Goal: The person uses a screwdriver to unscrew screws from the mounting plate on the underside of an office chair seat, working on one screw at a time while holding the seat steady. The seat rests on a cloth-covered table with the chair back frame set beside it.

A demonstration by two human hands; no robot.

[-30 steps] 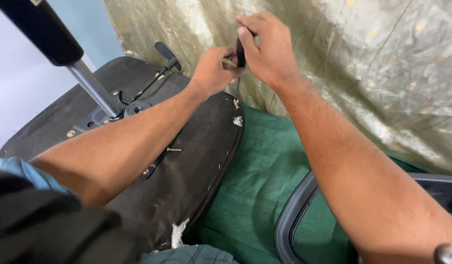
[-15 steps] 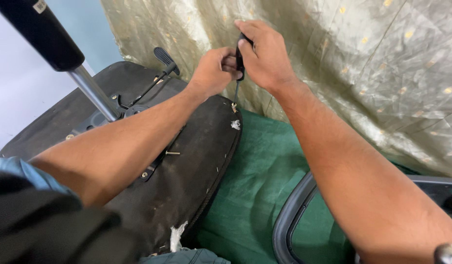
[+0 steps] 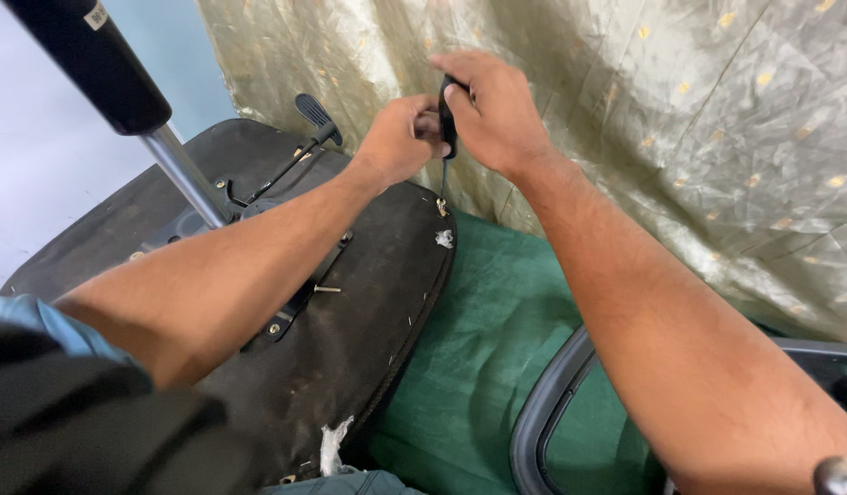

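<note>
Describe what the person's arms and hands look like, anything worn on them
Both forearms are bare, with no watch, glove or visible ring on the left hand or the right hand. A light blue sleeve shows at the left upper arm. The forearms carry dark hair. No sleeve shows on the right arm.

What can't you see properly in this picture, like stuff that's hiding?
- Head view: the tool handle is mostly covered by the right hand and left hand.
- Its tip at the seat underside edge is too small to make out.
- The grey curved frame is cut off by the bottom edge.
- The black post runs off the top edge.
</note>
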